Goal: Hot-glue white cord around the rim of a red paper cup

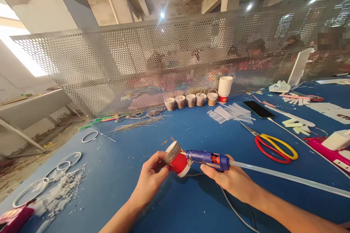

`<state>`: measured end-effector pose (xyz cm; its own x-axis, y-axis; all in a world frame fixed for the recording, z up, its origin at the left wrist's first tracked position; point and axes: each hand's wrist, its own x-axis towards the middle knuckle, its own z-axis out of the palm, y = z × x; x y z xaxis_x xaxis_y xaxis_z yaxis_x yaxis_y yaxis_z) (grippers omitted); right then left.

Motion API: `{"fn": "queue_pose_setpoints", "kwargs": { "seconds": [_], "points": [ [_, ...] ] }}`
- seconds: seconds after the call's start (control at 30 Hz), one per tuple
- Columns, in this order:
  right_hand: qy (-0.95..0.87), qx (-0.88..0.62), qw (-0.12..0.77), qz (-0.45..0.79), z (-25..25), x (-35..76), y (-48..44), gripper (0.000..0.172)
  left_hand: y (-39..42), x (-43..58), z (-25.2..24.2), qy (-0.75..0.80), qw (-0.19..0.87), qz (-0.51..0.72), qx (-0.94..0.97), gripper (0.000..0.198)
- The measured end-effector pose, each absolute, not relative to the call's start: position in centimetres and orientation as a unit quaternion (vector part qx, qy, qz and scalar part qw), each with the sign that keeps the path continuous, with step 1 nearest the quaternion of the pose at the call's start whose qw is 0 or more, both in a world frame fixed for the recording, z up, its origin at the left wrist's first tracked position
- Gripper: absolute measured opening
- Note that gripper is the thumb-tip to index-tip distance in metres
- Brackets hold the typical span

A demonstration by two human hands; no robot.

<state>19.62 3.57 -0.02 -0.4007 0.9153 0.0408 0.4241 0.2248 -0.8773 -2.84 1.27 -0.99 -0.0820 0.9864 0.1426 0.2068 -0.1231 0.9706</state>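
My left hand (153, 174) is closed around a red paper cup (180, 163), which is tilted on its side above the blue table. Grey-brown cord is wound round the cup's base end. In my right hand (232, 180) is a blue hot glue gun (205, 157), its nozzle tip at the cup beside the edge of the cord. A long clear glue stick (281, 179) sticks out of the gun's back end. The gun's trigger and most of my right fingers are hidden from view.
Several small cord-wrapped cups (190, 100) with handles stand in a row by the perforated metal screen (115, 65), beside a stack of paper cups (225, 88). Scissors (269, 147), a phone (259, 109) and white strips (232, 113) lie at right. People sit behind the screen.
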Motion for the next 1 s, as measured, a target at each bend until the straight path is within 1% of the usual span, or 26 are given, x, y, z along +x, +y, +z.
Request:
{"fn": "queue_pose_setpoints", "kwargs": {
  "seconds": [0.1, 0.27, 0.4, 0.47, 0.53, 0.63, 0.77, 0.8, 0.83, 1.0],
  "points": [
    [-0.738, -0.443, 0.281, 0.424, -0.5, 19.9, 4.1, 0.039, 1.2, -2.9, -0.8, 0.537, 0.395, 0.506, 0.547, 0.009],
    [-0.73, -0.455, 0.285, 0.424, -1.1, 19.9, 4.2, 0.038, 1.2, -2.9, -0.7, 0.526, 0.411, 0.515, 0.538, 0.008],
    [-0.709, -0.427, 0.299, 0.475, -1.0, 19.9, 4.4, 0.038, 1.2, -3.0, -0.8, 0.521, 0.418, 0.521, 0.532, 0.007],
    [-0.685, -0.424, 0.305, 0.508, -1.0, 20.0, 4.9, 0.041, 1.2, -3.1, -0.9, 0.519, 0.42, 0.524, 0.529, 0.007],
    [-0.667, -0.438, 0.316, 0.514, -1.2, 20.2, 5.8, 0.044, 1.2, -3.1, -0.9, 0.521, 0.417, 0.525, 0.528, 0.007],
    [-0.668, -0.482, 0.338, 0.454, -2.0, 20.4, 7.9, 0.044, 1.2, -2.9, -0.8, 0.529, 0.407, 0.526, 0.527, 0.009],
    [-0.722, -0.565, 0.318, 0.24, -3.5, 20.1, 10.6, 0.035, 1.3, -2.5, -0.5, 0.548, 0.402, 0.522, 0.516, 0.014],
    [-0.728, -0.575, 0.309, 0.21, -3.8, 20.0, 11.1, 0.034, 1.3, -2.4, -0.5, 0.556, 0.4, 0.518, 0.512, 0.016],
    [-0.731, -0.581, 0.302, 0.192, -4.1, 19.9, 11.4, 0.034, 1.3, -2.3, -0.5, 0.564, 0.397, 0.513, 0.511, 0.017],
    [-0.755, -0.56, 0.28, 0.197, -4.2, 21.0, 11.1, 0.035, 1.1, -2.2, -0.3, 0.592, 0.371, 0.497, 0.515, 0.023]
  ]
}}
